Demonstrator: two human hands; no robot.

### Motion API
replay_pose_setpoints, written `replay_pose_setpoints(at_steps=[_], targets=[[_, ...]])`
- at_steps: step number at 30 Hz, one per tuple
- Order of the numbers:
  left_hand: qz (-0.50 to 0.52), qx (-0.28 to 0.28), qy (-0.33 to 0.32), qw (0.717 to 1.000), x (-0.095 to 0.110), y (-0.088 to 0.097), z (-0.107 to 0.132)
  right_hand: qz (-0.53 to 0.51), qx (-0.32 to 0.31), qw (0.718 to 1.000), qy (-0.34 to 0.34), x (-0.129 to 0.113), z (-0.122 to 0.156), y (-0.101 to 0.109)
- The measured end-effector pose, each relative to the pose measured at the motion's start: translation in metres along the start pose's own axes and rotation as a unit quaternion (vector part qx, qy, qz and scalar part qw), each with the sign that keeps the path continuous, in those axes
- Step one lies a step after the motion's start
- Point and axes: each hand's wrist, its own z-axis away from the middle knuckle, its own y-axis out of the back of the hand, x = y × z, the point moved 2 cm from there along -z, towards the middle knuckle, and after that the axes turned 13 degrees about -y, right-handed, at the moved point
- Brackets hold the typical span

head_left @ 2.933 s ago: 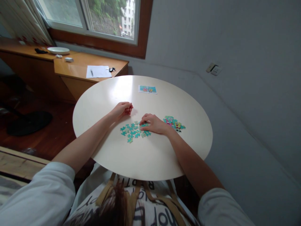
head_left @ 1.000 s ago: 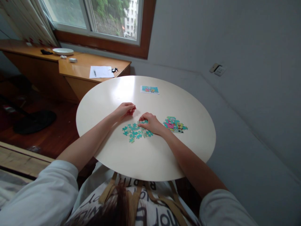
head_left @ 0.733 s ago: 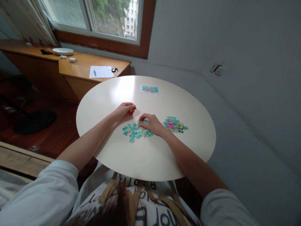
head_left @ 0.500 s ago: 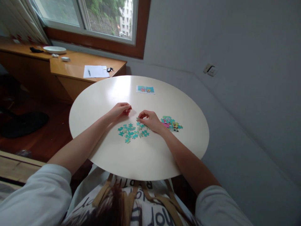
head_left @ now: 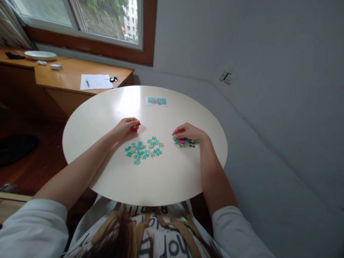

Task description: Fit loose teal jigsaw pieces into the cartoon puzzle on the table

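Note:
Several loose teal puzzle pieces (head_left: 143,149) lie scattered in the middle of the round cream table (head_left: 120,179). My right hand (head_left: 189,132) rests with curled fingers over the joined, colourful puzzle section (head_left: 186,143) to the right, its fingertips pinched at the section's left edge; whether a piece is between them is hidden. My left hand (head_left: 125,126) lies loosely curled on the tabletop just above and left of the loose pieces, with nothing visible in it. A small reference picture card (head_left: 156,101) sits at the far side of the table.
A wooden desk (head_left: 67,84) stands behind the table under the window, with a sheet of paper (head_left: 94,81), keys and a white plate (head_left: 40,55) on it. A grey wall runs close along the right side. Dark floor lies to the left.
My right hand has lifted off the loose teal pieces and moved right onto the joined colourful section. The left hand has stayed put. The camera has turned to the right.

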Motion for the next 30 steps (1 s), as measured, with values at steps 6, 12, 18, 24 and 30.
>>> replay_pose_setpoints(at_steps=[6, 12, 18, 24, 30], targets=[[0.003, 0.005, 0.007, 1.000, 0.002, -0.001, 0.000, -0.021, -0.018, 0.999, -0.026, 0.006, 0.000, 0.002], [0.007, 0.003, 0.009, 1.000, 0.002, -0.002, 0.000, -0.027, -0.064, 0.996, -0.057, 0.004, 0.006, 0.001], [0.006, 0.002, 0.005, 1.000, 0.001, -0.001, 0.000, -0.020, -0.077, 0.995, -0.063, 0.004, 0.010, 0.002], [0.006, 0.002, 0.002, 1.000, 0.002, -0.001, 0.000, -0.020, -0.099, 0.992, -0.079, 0.004, 0.011, 0.000], [-0.001, -0.002, 0.002, 1.000, 0.002, -0.001, 0.000, -0.015, -0.106, 0.990, -0.088, 0.005, 0.009, 0.001]])
